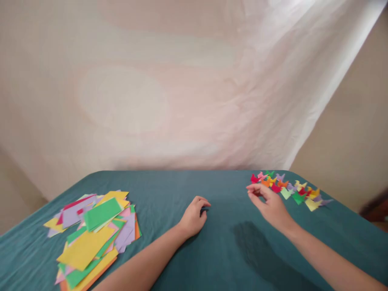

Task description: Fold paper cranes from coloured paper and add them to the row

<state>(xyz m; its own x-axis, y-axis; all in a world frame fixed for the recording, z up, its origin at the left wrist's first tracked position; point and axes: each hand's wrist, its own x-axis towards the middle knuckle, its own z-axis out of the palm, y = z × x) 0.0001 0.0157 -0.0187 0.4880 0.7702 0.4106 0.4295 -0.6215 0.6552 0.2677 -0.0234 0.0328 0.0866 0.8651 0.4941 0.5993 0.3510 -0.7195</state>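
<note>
My left hand (194, 217) rests on the teal tablecloth (169, 190) near the middle of the table. Its fingers curl loosely, thumb apart, and nothing shows in them. Raised above the cloth at the right, my right hand (269, 205) casts a shadow below it. Its thumb and fingertips are bent close to each other with a small gap, and I see nothing held between them. Just beyond it stand rows of small folded paper cranes (299, 197) in red, orange, yellow, green, pink and purple. The right hand partly overlaps the view of the nearest cranes.
A loose pile of coloured paper sheets (87, 246) lies on the left of the table, with a green sheet (103, 213) on top. A pale cloth (182, 101) hangs behind the table's far edge. Something dark (376, 208) is at the far right.
</note>
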